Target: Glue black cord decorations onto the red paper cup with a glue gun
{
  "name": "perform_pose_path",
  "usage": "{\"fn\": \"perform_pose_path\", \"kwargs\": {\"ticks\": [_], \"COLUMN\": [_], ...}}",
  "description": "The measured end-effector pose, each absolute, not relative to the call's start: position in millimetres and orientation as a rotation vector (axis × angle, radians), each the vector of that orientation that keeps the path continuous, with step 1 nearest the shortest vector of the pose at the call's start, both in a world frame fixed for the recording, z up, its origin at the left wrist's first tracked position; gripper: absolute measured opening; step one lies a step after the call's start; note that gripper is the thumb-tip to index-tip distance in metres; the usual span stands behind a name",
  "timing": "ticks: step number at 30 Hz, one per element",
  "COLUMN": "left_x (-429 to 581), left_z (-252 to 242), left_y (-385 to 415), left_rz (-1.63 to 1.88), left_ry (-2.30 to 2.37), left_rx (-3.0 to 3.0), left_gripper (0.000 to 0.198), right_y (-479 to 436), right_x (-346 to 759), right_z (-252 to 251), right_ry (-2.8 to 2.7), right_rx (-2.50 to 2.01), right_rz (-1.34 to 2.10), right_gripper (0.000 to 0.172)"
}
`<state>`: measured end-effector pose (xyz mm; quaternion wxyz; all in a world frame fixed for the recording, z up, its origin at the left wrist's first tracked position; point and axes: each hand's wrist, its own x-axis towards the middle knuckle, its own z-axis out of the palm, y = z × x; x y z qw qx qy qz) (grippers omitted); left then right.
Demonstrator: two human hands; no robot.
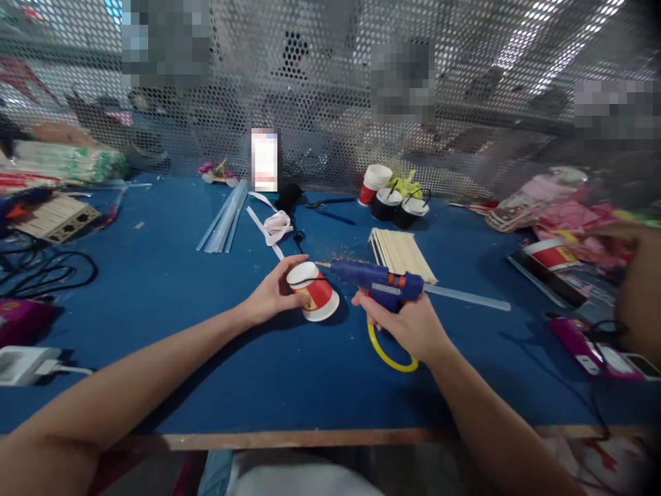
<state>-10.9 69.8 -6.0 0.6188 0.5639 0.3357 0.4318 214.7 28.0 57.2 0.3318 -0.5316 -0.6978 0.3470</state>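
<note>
My left hand (276, 293) grips a red and white paper cup (319, 295), which is upside down with its wide rim at the blue tabletop. A thin black cord (308, 280) runs around the cup near its base. In my right hand (407, 320) is a blue hot glue gun (372, 275), its metal nozzle pointing left, close to the upper right of the cup. A clear glue stick (467, 296) sticks out of the gun's back, and a yellow loop (385, 355) hangs under my right hand.
Behind the gun lie wooden sticks (405, 251); paper cups (376, 180), two black pots (386, 204) and pliers (333, 210) stand or lie farther back. White ribbon (277, 227) and clear glue sticks (226, 219) lie left of centre. Another person's arm (640, 289) reaches in at right.
</note>
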Motion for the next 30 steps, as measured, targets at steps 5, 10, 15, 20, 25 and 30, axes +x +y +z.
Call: {"fn": "perform_pose_path", "kwargs": {"ticks": [5,10,15,20,25,30], "left_x": [-10.3,-9.8,-10.5,-11.8,-11.1,-10.4], "left_z": [-7.6,-7.2,-9.1,-11.2,-10.1,-8.6], "left_y": [71.6,71.6,72.4,73.2,72.7,71.6], "left_rz": [1.009,1.013,1.015,1.002,1.007,1.007], "left_ry": [0.768,0.756,0.719,0.722,0.714,0.719], "left_rx": [1.272,1.274,1.285,1.314,1.311,1.301], "left_gripper": [0.07,0.069,0.068,0.069,0.068,0.068], "right_y": [28.4,31.7,27.5,24.0,23.6,24.0], "right_x": [225.3,232.7,213.9,207.0,210.5,209.4], "right_z": [41.4,34.3,45.5,51.4,49.1,49.7], "right_ry": [-2.049,-2.164,-2.065,-2.028,-2.004,-1.986], "right_rx": [-1.375,-1.313,-1.313,-1.301,-1.344,-1.364], "right_rz": [0.486,0.35,0.388,0.399,0.391,0.401], "right_gripper": [0.02,0.022,0.023,0.02,0.02,0.018]}}
